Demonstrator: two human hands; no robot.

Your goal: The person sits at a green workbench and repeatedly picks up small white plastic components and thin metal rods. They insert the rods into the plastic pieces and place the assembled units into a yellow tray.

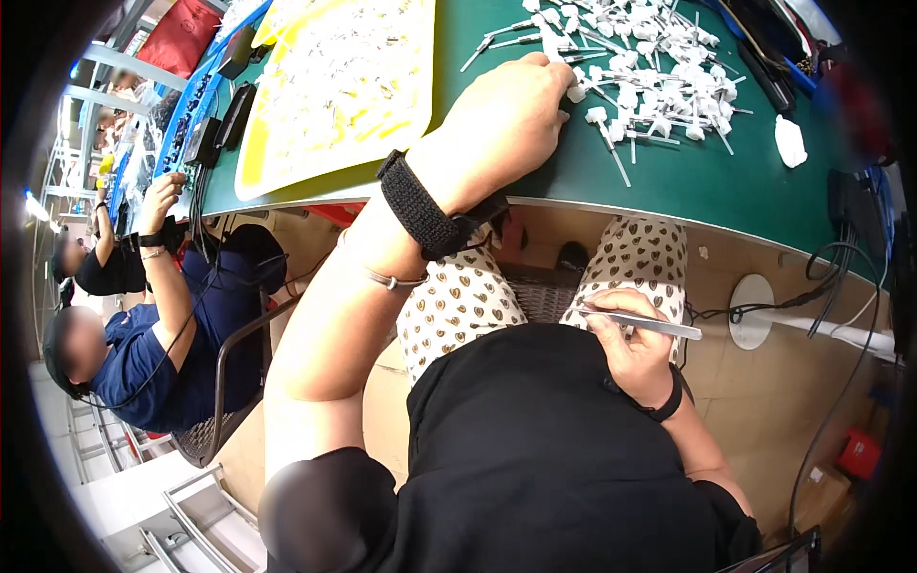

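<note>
In the head view, the wearer's black shirt (564, 449) lies closest, and below it are pale trousers (458, 301) printed with dark hearts. The right hand (632, 346) is held low over the lap, well apart from the desk (564, 191), closed around a pair of metal tweezers (659, 325) whose blunt end points to the right. A black band (668, 401) circles that wrist.

The left hand (511, 115) reaches forward over the green desk with its fingers curled at the near left edge of a loose pile of white pieces (659, 86) with thin grey pins. Its fingertips are partly hidden, so I cannot tell whether it grips a piece. A wide black strap (418, 208) wraps the left wrist, with a thin bracelet (393, 281) further up the forearm.

Left of that hand stands a yellow tray (250, 172) with many small pale bits scattered in it. A white lump (790, 143) rests on the desk to the right of the pile, just beside a long black handle (767, 78).

Farther left, a co-worker in a dark blue shirt (143, 368) sits on a chair (222, 401), one hand (162, 198) raised near the desk's edge.
</note>
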